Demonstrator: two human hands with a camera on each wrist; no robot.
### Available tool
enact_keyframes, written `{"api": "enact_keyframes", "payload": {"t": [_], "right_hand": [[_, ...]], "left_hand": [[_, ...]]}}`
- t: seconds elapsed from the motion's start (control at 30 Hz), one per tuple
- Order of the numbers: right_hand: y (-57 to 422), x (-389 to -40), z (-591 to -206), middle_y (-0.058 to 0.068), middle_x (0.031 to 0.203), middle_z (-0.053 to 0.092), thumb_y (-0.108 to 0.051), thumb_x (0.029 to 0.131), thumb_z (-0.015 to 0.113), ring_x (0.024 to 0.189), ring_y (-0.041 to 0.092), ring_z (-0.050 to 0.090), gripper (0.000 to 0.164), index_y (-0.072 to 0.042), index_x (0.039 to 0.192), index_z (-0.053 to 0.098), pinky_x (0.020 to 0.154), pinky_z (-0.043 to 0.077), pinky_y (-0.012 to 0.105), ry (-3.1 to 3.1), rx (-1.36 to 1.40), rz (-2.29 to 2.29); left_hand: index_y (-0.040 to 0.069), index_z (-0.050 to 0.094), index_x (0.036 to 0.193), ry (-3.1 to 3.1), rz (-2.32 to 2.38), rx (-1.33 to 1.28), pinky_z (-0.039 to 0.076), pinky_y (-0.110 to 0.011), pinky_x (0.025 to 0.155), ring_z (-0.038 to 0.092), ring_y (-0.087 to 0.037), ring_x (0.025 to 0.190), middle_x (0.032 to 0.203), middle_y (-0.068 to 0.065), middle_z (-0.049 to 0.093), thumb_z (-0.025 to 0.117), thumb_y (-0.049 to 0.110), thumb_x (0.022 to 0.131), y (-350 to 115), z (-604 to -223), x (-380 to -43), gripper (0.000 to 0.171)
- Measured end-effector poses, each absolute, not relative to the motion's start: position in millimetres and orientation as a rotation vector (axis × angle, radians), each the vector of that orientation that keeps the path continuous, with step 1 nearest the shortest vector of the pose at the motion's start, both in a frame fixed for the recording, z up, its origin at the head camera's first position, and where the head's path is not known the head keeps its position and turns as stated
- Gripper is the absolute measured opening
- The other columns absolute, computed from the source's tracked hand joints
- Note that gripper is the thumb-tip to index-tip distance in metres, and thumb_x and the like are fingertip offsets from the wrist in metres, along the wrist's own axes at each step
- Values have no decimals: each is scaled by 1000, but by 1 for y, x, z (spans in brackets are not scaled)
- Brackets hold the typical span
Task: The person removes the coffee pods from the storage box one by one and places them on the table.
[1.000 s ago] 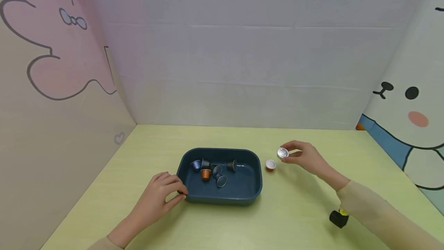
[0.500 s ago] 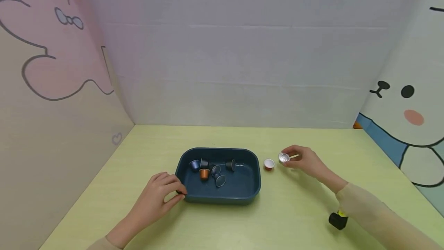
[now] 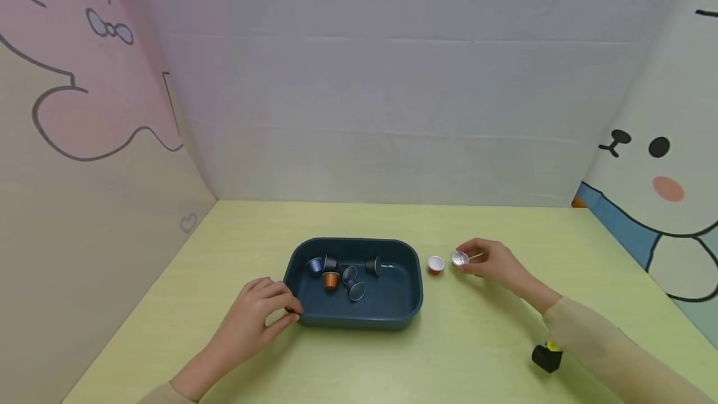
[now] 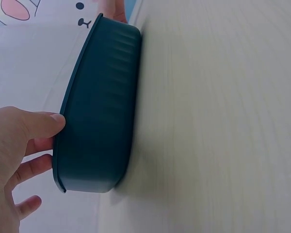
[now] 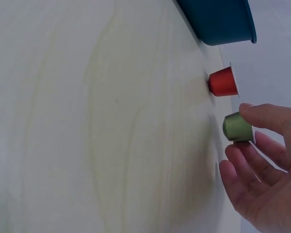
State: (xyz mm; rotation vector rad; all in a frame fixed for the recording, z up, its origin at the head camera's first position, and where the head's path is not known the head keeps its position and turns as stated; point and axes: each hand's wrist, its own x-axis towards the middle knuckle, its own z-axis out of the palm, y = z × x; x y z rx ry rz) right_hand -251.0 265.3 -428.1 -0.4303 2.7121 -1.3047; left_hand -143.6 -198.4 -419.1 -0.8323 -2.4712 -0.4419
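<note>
Nearest to me, at the low right, my pale sleeve [image 3: 608, 345] crosses over the table [image 3: 437, 360], and just beside it is a small black thing [image 3: 546, 359] with a yellow part; what it is I cannot tell.

A little farther, on the left side, my left hand [image 3: 265, 309] pinches the rim of the dark blue-green tray [image 3: 359, 322] at its near left corner: the thumb lies on the outer side, and fingers are behind the rim. The tray rests flat on the table. Inside it, mostly in the left and middle part, there are six small capsules: an orange capsule [image 3: 331, 281], two grey-blue ones that lie close together, a blue capsule [image 3: 315, 267], and two dark ones.

To the right of the tray and apart from it, a red capsule [image 5: 224, 82] stands upright on the table, its white lid upward. Just beside it, my right hand [image 3: 495, 262] holds a green capsule [image 5: 237, 128], clamped between thumb and fingers, with the silver lid upward. Whether its base touches the table, I cannot tell.

Behind everything rises the pale back wall [image 3: 387, 111].
</note>
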Motion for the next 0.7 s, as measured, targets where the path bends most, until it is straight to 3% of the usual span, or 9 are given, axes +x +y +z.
{"api": "enact_keyframes", "payload": {"t": [0.7], "right_hand": [[265, -249, -429, 15, 109, 70, -18, 84, 79, 94, 20, 66, 40, -1, 118, 65, 78, 53, 25, 2794, -447, -1203]], "left_hand": [[33, 69, 83, -2463, -455, -829, 47, -41, 90, 50, 3, 83, 86, 26, 60, 87, 18, 72, -199, -419, -143, 26]]}}
